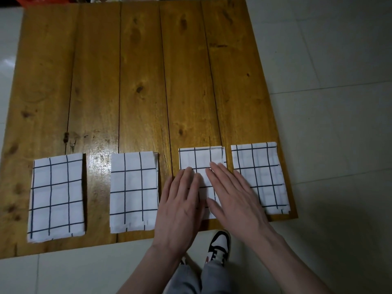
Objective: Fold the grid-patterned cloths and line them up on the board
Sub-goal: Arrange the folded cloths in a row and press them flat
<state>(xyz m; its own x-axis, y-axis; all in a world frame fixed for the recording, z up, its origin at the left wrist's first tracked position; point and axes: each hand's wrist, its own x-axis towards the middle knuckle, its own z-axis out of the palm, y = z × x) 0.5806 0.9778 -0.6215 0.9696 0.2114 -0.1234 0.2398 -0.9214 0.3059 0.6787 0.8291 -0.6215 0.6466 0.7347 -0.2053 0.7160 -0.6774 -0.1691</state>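
Head view. Four folded grid-patterned cloths lie in a row along the near edge of the wooden board [137,81], long axes running near-to-far.

Landmark: third cloth [201,160], counted from the left. Both hands lie flat on its near half with fingers straight and pressing, gripping nothing. The left hand [180,204] covers its left side and overhangs onto bare board; the right hand [231,196] covers its right side, fingertips just beside the fourth cloth [259,177].

The second cloth [133,192] is just left of the landmark; the first cloth [56,198] is well apart, further left.

Judgement: smoothing or squaring the third cloth; both hands are equally near. Row looks nearly complete.
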